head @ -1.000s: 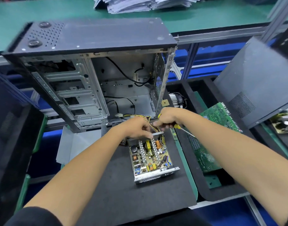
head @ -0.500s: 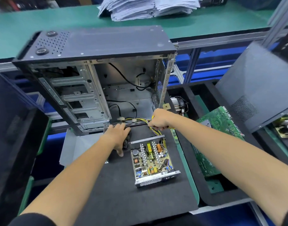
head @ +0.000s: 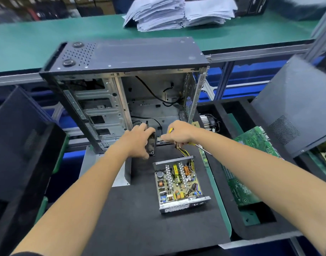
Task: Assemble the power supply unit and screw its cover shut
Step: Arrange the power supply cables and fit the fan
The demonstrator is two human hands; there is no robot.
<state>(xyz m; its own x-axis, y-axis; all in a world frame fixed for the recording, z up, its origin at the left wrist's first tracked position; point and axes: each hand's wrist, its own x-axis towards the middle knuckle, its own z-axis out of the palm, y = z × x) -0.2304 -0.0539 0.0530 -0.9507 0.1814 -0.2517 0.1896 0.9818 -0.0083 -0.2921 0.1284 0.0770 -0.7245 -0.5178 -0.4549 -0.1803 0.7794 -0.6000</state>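
Black foam matting covers the tabletop [head: 121,228], and nearest on it lies the open power supply unit [head: 178,185], uncovered. Farther off, the left hand [head: 138,141] has left the unit and now grips a dark fan [head: 151,143]; the right hand [head: 178,133] clasps a yellow-handled screwdriver [head: 199,145]. Fitting the fan likely comes next.

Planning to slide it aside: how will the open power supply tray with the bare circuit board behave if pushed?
The open power supply tray probably slides stiffly as one metal piece. Its exposed parts look fragile, and the yellow wire bundle would likely drag floppily behind.
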